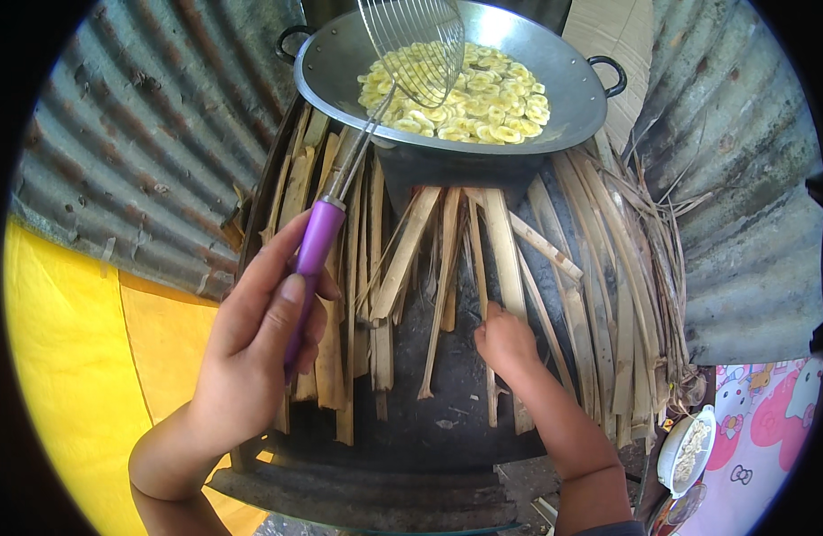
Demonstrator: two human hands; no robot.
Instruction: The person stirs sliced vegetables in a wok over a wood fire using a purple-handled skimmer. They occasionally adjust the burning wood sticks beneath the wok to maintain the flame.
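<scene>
My left hand (252, 353) is wrapped round the purple handle of a wire skimmer (318, 237). The skimmer's wire basket is raised over the left side of a large metal wok (572, 103). Many sliced banana rounds (496, 103), pale yellow, lie in the wok. Lower down, my right hand (508, 342) is closed on a thin firewood stick (479, 259), one of several pieces that run into the dark stove opening under the wok. A wider wood strip (503, 241) lies right beside that hand, and its fingertips are partly hidden.
Split firewood (342, 357) lies left of the stove (402, 174), and more strips (621, 295) lie to its right. Corrugated metal sheets (134, 143) stand on both sides. A yellow cloth (63, 339) hangs at left. A white bowl (668, 456) stands at lower right.
</scene>
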